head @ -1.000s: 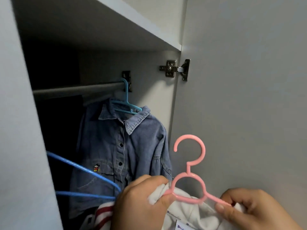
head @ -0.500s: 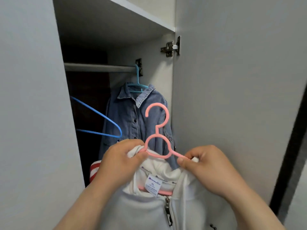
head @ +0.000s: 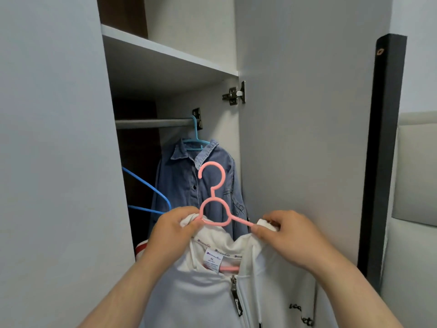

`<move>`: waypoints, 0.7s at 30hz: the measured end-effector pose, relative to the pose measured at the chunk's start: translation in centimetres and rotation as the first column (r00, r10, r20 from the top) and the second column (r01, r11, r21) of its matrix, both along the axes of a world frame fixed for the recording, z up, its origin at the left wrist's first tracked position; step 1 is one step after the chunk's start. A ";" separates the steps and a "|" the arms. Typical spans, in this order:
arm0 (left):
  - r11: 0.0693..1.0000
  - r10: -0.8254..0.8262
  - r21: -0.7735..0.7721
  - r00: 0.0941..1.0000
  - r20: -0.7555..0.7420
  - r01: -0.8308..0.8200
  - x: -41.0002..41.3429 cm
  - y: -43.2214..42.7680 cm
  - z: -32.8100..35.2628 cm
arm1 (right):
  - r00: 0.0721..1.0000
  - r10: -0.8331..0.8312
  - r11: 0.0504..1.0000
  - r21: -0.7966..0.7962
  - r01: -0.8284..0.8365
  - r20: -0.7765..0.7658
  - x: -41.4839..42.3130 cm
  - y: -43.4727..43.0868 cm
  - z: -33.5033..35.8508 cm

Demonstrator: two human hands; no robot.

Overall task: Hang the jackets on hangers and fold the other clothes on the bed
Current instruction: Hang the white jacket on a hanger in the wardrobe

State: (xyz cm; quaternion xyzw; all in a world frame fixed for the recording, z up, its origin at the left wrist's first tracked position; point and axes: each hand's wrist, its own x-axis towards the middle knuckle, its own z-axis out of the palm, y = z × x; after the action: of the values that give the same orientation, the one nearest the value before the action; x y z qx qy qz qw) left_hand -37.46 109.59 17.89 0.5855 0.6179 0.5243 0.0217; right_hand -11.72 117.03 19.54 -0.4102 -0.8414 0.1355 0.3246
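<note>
A white zip jacket (head: 212, 292) hangs on a pink plastic hanger (head: 214, 204) that I hold up in front of an open wardrobe. My left hand (head: 173, 233) grips the jacket's left shoulder over the hanger arm. My right hand (head: 287, 235) pinches the right shoulder cloth at the other hanger arm. The pink hook stands upright, below the grey rail (head: 153, 123). On that rail, at its right end, a denim jacket (head: 189, 183) hangs from a light blue hanger (head: 196, 138).
An empty blue hanger (head: 151, 192) juts out on the left inside the wardrobe. A red-and-white striped garment (head: 140, 248) shows low behind my left hand. The open door (head: 307, 138) stands to the right, a shelf (head: 165, 55) above the rail, a padded headboard (head: 416, 174) far right.
The view has drawn back and risen, so the wardrobe looks farther. My hands have spread a little wider apart on the jacket's shoulders; the hanger stays upright in front of the denim jacket.
</note>
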 end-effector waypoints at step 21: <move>0.994 0.111 0.012 0.989 -0.093 -0.110 0.0 1.7 2.8 | 0.939 -0.342 0.933 0.105 0.345 -0.046 -3.5 1.5 -1.2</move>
State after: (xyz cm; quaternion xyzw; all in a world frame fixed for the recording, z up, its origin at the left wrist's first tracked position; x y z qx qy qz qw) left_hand -37.49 111.34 20.68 0.5742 0.6480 0.4990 -0.0383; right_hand -15.20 118.54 18.33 -0.5301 -0.7586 0.0349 0.3772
